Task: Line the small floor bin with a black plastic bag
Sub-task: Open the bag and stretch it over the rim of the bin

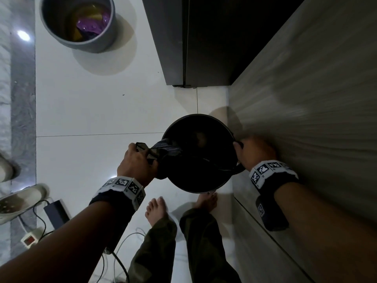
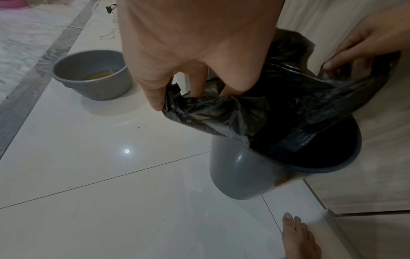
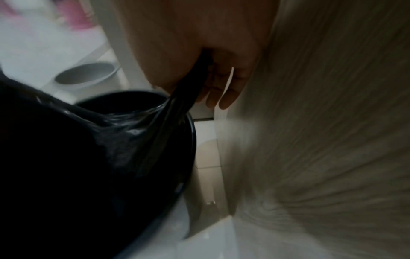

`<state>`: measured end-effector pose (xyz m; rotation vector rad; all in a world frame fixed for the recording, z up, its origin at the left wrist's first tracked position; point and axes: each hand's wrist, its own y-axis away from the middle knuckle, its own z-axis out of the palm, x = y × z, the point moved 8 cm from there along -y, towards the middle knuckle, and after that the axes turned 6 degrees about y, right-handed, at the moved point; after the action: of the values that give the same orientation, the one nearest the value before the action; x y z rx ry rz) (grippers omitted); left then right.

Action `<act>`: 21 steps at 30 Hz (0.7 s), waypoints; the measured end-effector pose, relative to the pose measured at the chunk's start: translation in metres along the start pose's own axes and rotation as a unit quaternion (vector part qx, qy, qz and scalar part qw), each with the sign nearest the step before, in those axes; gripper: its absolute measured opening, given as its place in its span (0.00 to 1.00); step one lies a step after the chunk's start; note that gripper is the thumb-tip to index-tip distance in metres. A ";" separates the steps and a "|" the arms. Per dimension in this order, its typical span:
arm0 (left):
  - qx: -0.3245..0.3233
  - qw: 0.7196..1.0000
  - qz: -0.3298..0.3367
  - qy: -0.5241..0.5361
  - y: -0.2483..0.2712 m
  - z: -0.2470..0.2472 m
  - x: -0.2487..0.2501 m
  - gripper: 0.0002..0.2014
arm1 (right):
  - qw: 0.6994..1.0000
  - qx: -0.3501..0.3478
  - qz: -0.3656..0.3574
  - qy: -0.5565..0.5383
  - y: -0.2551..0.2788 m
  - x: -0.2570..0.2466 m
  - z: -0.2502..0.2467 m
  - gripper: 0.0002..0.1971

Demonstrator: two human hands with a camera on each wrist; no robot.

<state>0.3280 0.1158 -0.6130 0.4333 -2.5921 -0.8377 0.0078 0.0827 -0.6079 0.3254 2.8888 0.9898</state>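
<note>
A small grey floor bin [image 1: 204, 187] [image 2: 239, 177] stands on the white tiles beside a wooden cabinet. A black plastic bag [image 1: 195, 162] [image 2: 277, 112] [image 3: 88, 157] hangs into its mouth, stretched between both hands. My left hand [image 1: 136, 158] [image 2: 177, 91] pinches the bag's bunched left edge just outside the rim. My right hand [image 1: 251, 152] [image 3: 213, 84] grips the bag's right edge at the rim, close to the cabinet. The bag's bottom inside the bin is hidden in shadow.
A second grey bin [image 1: 78, 23] [image 2: 93, 80] holding purple and yellow rubbish stands further off on the floor. A dark cabinet [image 1: 193, 41] rises beyond, the wooden cabinet [image 1: 306, 119] at right. Bare feet [image 1: 157, 211], cables and a power strip [image 1: 30, 237] lie nearby.
</note>
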 end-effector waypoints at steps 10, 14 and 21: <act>0.021 0.998 0.010 -0.055 -0.029 -0.026 -0.003 0.20 | 0.943 0.125 0.109 -0.289 -0.015 0.022 -0.042 0.15; 0.010 0.997 0.026 -0.076 -0.044 -0.026 0.000 0.23 | 0.963 0.112 0.055 -0.238 -0.025 0.010 -0.040 0.20; 0.033 0.989 0.042 -0.139 -0.058 -0.016 0.014 0.28 | 0.997 0.063 -0.009 -0.052 -0.034 -0.010 -0.029 0.17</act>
<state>0.3330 0.0578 -0.6324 0.2364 -2.8785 -0.8372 0.0080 0.0366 -0.6062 0.3469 2.8610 0.7647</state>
